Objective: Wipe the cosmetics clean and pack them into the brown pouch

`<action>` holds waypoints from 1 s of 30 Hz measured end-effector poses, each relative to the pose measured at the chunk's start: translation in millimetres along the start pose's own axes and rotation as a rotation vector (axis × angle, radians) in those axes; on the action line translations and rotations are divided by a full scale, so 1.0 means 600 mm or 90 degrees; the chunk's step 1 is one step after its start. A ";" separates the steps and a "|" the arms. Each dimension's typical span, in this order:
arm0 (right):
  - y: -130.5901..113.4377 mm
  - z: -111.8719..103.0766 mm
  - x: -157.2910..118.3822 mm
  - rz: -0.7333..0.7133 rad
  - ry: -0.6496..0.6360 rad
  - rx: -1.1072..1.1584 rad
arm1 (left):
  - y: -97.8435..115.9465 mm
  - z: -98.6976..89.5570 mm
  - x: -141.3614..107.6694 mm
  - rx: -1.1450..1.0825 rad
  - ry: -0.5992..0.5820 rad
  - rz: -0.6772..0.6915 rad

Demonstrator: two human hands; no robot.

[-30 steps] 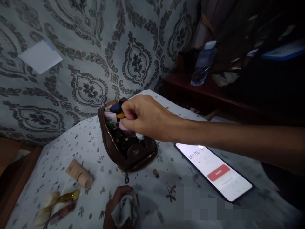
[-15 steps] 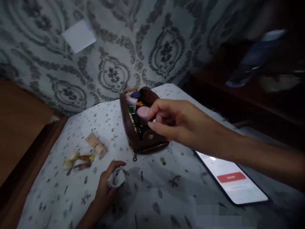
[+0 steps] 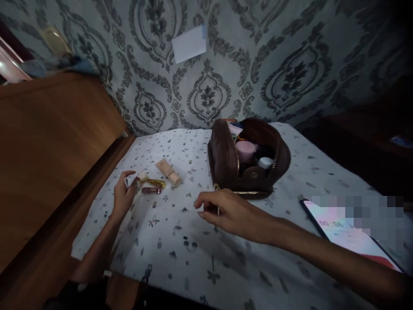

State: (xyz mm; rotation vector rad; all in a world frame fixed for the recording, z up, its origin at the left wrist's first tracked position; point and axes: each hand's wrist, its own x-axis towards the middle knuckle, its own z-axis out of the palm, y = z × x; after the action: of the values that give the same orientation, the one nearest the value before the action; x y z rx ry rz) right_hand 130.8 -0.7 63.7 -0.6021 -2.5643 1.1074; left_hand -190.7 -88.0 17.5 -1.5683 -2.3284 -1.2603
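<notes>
My right hand point(image 3: 226, 211) hovers over the tablecloth in front of a brown cosmetic bag point(image 3: 251, 178), its fingers loosely curled, thumb and index apart, with nothing visible between them. The bag gapes, showing a pink round container point(image 3: 245, 150) and a white-lidded jar point(image 3: 265, 162). To the left, my left hand point(image 3: 124, 193) is bent around something whitish, too unclear to name. Right beside its fingertips lie a gold-handled brush point(image 3: 156, 183) with pale bristles and a small pinkish tube point(image 3: 151, 190). A beige squeeze tube point(image 3: 168, 171) rests just beyond them.
A lit phone point(image 3: 348, 241) lies at the right on the patterned white tablecloth point(image 3: 190, 271). Wooden furniture point(image 3: 58, 125) borders the left side. Behind stands a patterned wall with a white paper point(image 3: 189, 44) on it.
My right hand has come out from over the bag towards the near side. My left hand has moved to the left, up to the brush and small tube. The view has swung left.
</notes>
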 end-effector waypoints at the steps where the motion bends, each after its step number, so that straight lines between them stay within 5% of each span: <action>1: 0.001 0.016 0.015 0.002 -0.003 0.003 | -0.010 -0.001 0.009 -0.007 0.004 -0.003; 8: -0.005 0.132 0.159 0.050 0.041 -0.052 | -0.042 0.034 0.014 -0.012 -0.143 0.112; 16: -0.010 0.193 0.271 0.158 0.026 -0.192 | -0.086 0.039 -0.031 -0.109 -0.129 0.101; 21: 0.002 0.203 0.282 0.196 0.063 -0.140 | -0.093 0.043 -0.032 -0.152 -0.096 0.064; 26: 0.004 0.197 0.256 0.178 0.134 -0.008 | -0.077 0.034 -0.025 -0.233 0.017 -0.021; 30: -0.003 0.202 0.212 0.159 0.109 0.330 | -0.039 0.031 -0.028 -0.390 0.051 -0.057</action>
State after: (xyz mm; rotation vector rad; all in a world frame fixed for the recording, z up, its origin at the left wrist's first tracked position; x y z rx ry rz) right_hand -30.7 -16.2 -4.1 -0.8451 -1.9759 1.6429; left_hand -194.1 -91.7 -16.4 -1.5078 -2.0910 -2.1617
